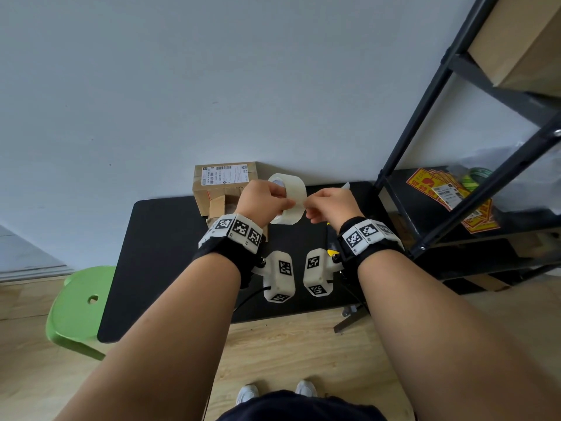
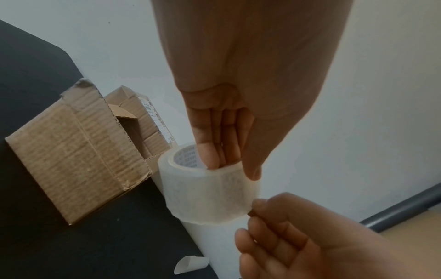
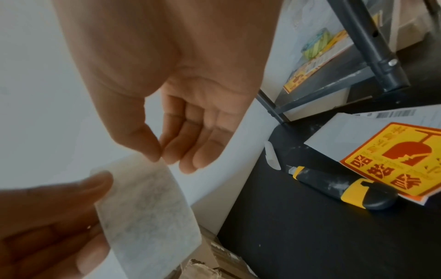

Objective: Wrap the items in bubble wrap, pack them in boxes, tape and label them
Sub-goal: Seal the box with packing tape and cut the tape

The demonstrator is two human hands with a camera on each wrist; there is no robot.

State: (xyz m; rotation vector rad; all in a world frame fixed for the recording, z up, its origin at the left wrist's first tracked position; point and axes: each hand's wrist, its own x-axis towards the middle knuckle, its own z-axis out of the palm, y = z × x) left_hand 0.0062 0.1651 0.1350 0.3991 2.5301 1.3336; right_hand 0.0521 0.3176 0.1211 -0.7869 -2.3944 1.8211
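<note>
A roll of clear packing tape [image 1: 292, 192] [image 2: 207, 194] [image 3: 148, 203] is held up above the black table [image 1: 170, 253]. My left hand [image 1: 280, 202] [image 2: 229, 162] grips it, fingers [image 2: 210, 151] inside the core and thumb on the outside. My right hand [image 1: 309, 209] [image 3: 161, 156] pinches the tape end at the roll's outer face between thumb and forefinger. An open cardboard box [image 1: 224, 180] [image 2: 148, 120] with a shipping label stands at the table's back edge. In front of it lies a smaller closed box [image 2: 71, 151], mostly hidden behind my left wrist in the head view.
A yellow and black utility knife [image 3: 343, 186] lies right of my hands, next to an orange fragile sticker [image 3: 393, 160]. A curled paper scrap [image 2: 190, 264] sits nearby. A black shelf rack [image 1: 455, 117] with more stickers [image 1: 440, 189] stands right; a green stool [image 1: 79, 308] stands left.
</note>
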